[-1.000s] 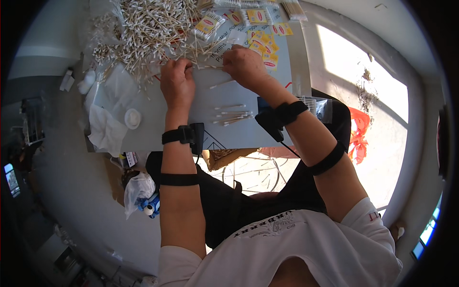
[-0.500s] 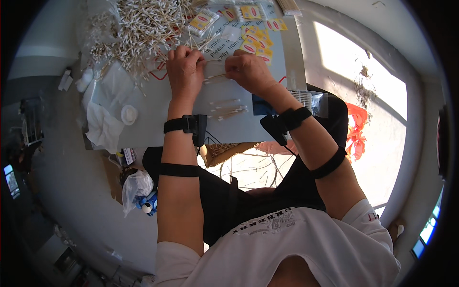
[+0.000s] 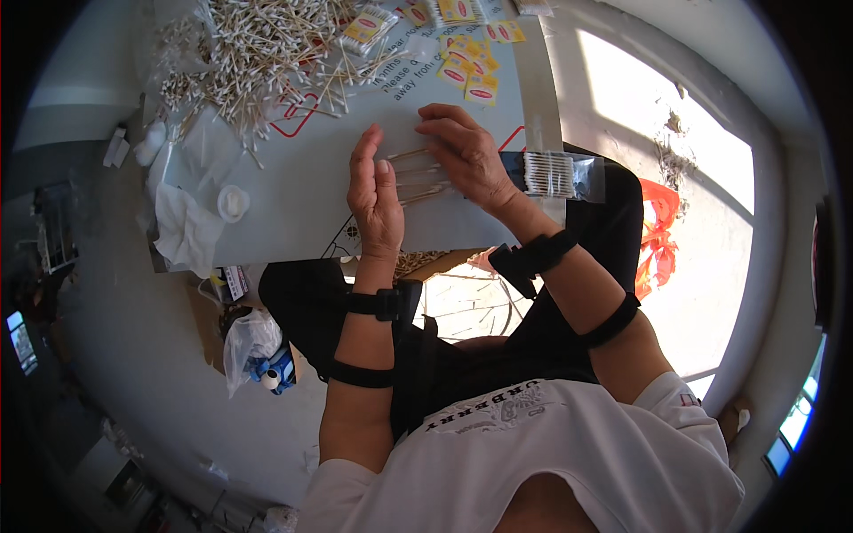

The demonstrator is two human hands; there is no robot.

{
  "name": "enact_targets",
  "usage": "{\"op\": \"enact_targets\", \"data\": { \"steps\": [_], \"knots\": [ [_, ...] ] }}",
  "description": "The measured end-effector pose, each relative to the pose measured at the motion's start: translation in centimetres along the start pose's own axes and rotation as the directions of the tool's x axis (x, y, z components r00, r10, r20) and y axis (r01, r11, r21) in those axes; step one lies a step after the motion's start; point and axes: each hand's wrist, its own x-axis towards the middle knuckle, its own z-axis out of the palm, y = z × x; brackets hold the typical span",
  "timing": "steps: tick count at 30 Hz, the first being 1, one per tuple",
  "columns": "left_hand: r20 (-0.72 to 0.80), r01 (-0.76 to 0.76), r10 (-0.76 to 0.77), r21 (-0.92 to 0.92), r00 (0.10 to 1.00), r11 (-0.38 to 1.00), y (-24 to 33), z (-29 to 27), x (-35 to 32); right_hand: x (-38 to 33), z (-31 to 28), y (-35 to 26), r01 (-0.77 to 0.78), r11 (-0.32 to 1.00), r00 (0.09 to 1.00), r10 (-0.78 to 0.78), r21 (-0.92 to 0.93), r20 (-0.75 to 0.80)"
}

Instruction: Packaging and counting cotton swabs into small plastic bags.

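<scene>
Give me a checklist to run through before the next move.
1. Left hand open: ok.
2. Swabs between the hands closely bunched: not ok, gaps show.
3. Right hand touching those swabs: cannot tell, it hides their right ends.
4. Pile apart from both hands: ok.
5. Cards clear of both hands: ok.
6. Pack wholly over the table: not ok, it juts past the right edge.

Sunlight whitens the floor (image 3: pixel 711 258); at right, probably a window (image 3: pixel 795 422).
</scene>
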Motion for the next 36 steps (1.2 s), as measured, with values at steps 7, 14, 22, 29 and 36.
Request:
{"op": "enact_targets", "data": {
  "steps": [7, 14, 22, 29, 36],
  "knots": [
    [-0.034, 0.063, -0.069, -0.15, 0.997, 0.987, 0.6, 2.4, -0.2, -1.8, 1.8, -0.7, -0.052, 0.926, 0.941, 0.171, 0.373, -0.293],
    [0.415, -0.31, 0.025, 0.636, 0.91, 0.706, 2.5, 0.3, -1.8, -4.7, -2.7, -0.8, -0.183, 0.967, 0.974, 0.203, 0.179, -0.102],
    [0.498, -0.375, -0.082, 0.742, 0.863, 0.556, 2.5, 0.5, -2.0, -4.7, -1.8, -0.4, 0.021, 0.96, 0.996, -0.046, -0.278, -0.083],
    [0.492, -0.385, -0.058, 0.744, 0.868, 0.545, 2.1, 0.5, -2.0, -4.7, -1.6, -0.7, -0.018, 0.958, 0.997, -0.005, -0.287, -0.081],
    [0.496, -0.397, -0.041, 0.738, 0.867, 0.545, 2.3, 0.5, -1.9, -4.6, -1.0, -1.3, -0.167, 0.901, 0.986, 0.151, -0.401, -0.072]
  ]
}}
